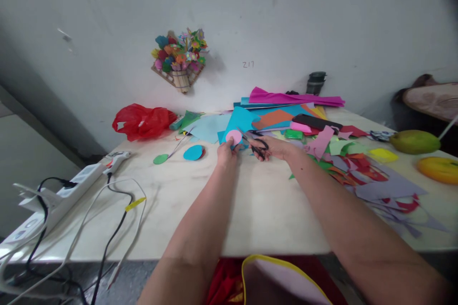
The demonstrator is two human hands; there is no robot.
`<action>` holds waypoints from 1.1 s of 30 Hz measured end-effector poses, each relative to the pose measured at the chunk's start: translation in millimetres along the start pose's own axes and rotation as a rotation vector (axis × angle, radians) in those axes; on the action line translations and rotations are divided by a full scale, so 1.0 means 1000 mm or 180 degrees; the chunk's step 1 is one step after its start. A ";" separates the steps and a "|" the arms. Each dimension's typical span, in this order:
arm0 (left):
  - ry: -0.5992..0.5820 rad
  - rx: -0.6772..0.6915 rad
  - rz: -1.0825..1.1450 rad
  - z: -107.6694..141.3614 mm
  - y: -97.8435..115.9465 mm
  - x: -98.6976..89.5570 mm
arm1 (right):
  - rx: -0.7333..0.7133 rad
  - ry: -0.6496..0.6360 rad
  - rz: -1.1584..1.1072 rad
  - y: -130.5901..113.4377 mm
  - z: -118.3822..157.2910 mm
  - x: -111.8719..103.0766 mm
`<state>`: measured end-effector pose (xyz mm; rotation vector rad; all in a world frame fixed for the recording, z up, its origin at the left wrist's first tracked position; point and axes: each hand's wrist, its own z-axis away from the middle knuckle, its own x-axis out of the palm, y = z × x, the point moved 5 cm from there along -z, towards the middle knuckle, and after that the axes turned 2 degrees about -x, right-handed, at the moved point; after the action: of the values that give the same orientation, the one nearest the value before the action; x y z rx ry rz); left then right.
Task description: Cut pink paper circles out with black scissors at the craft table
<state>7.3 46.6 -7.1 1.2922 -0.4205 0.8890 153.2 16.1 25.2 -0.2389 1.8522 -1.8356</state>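
Observation:
Between the thumb and fingers of my left hand (226,151) is a pink paper circle (234,137), held upright above the table. My right hand (269,147) grips a pair of black-handled scissors (260,147), whose blades point left toward the edge of the circle. Whether the blades touch the paper I cannot tell. Behind the two hands lie blue paper sheets (240,119) and an orange paper piece (274,118). To the left of my left hand are a blue paper circle (193,152), with a bit of red under its edge, and a green paper circle (161,158).
Colourful paper scraps (358,167) cover the right side, near a black phone (317,122), a green mango (415,141) and a yellow fruit (439,169). A red plastic bag (141,121) sits back left. A white power strip (77,190) with loose cables lines the left edge.

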 end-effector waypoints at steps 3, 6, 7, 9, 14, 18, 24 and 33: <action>-0.0002 -0.0016 0.0018 -0.002 -0.001 -0.001 | 0.0011 0.0039 0.0006 -0.001 0.000 0.002; -0.0031 -0.0023 0.0022 -0.003 -0.001 -0.001 | 0.0020 0.0084 0.0026 -0.001 0.000 0.003; -0.0034 -0.0021 0.0024 -0.003 -0.001 -0.001 | 0.0022 0.0089 0.0034 0.000 0.000 0.003; -0.0032 -0.0004 0.0039 -0.002 0.000 -0.001 | 0.0031 0.0091 0.0044 0.000 -0.001 0.003; -0.0009 0.0025 0.0050 0.000 0.001 -0.002 | 0.0017 0.0078 0.0026 0.002 -0.002 0.003; -0.0006 0.0045 0.0005 -0.001 0.002 -0.001 | -0.0035 0.0053 0.0098 0.002 -0.002 0.004; -0.0010 0.0030 0.0049 0.002 0.002 -0.001 | -0.0072 0.0055 0.0080 0.001 -0.002 0.005; 0.0034 0.0043 0.0128 0.000 0.001 -0.002 | -0.0110 0.0094 0.0139 -0.002 -0.003 0.008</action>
<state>5.4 46.1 -7.5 1.2946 -0.4340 0.9335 145.0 14.6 25.1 -0.1831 1.8956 -1.7881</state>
